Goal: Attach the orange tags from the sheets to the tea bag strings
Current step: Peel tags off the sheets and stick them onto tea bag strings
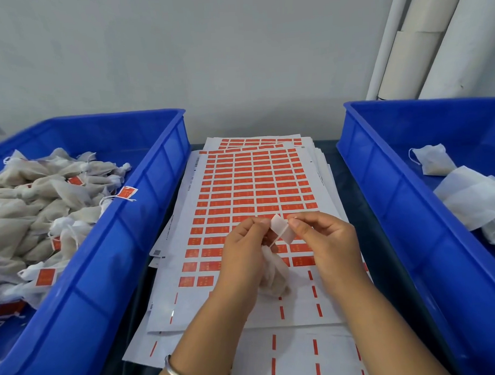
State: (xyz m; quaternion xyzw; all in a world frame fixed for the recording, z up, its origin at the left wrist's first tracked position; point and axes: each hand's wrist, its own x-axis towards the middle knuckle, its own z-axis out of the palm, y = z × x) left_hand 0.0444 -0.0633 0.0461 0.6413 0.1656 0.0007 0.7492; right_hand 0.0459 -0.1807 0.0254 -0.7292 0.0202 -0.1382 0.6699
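Left hand [244, 252] holding soft tea bag [273, 273], both hands pinching light, bendy, sticky tag [281, 231]; right hand [324, 240] best gripping its edge.

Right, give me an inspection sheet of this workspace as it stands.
Surface: dark table, mostly covered.
Job's things: stacked tag sheets, lower rows peeled; left blue bin of tagged tea bags; right blue bin of untagged bags.
Clutter: nothing seen.
Grippers: left hand holds a tea bag; both it and the right hand pinch a peeled tag.
Cables: nothing seen.
Surroundings: grey wall, white rolls in the right corner.
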